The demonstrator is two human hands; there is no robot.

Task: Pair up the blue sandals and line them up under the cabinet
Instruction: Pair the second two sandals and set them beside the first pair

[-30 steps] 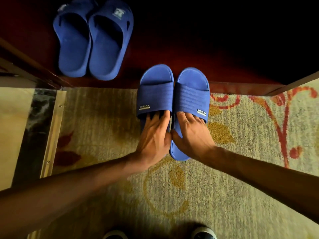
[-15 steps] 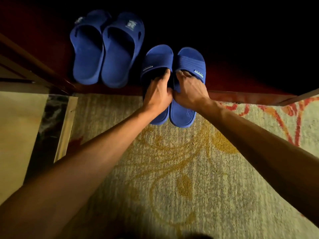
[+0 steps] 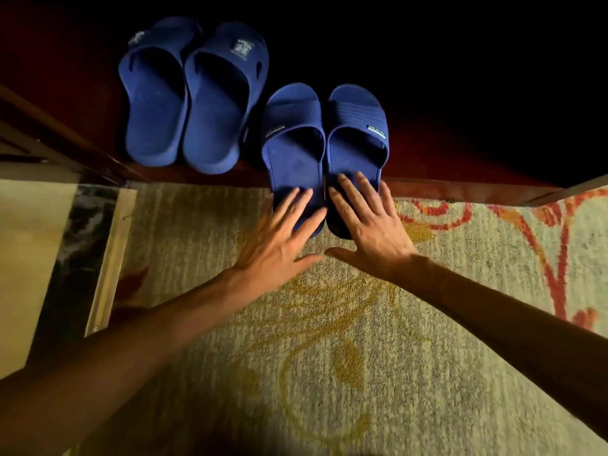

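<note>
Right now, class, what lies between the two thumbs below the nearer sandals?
Only bare rug; the head view shows a small gap between the left hand and right hand.

The four blue sandals look like matt moulded foam or rubber: the left pair point(image 3: 194, 103) smooth, the right pair point(image 3: 324, 139) with ribbed straps and small sewn-looking labels. The carpet point(image 3: 329, 340) is coarse, looped cloth pile, dull and rough. A shiny metal strip point(image 3: 110, 268) edges glossy stone-like flooring point(image 3: 75, 245), and the cabinet base point(image 3: 460, 192) seems polished reddish wood, though it lies in deep shadow.
</note>
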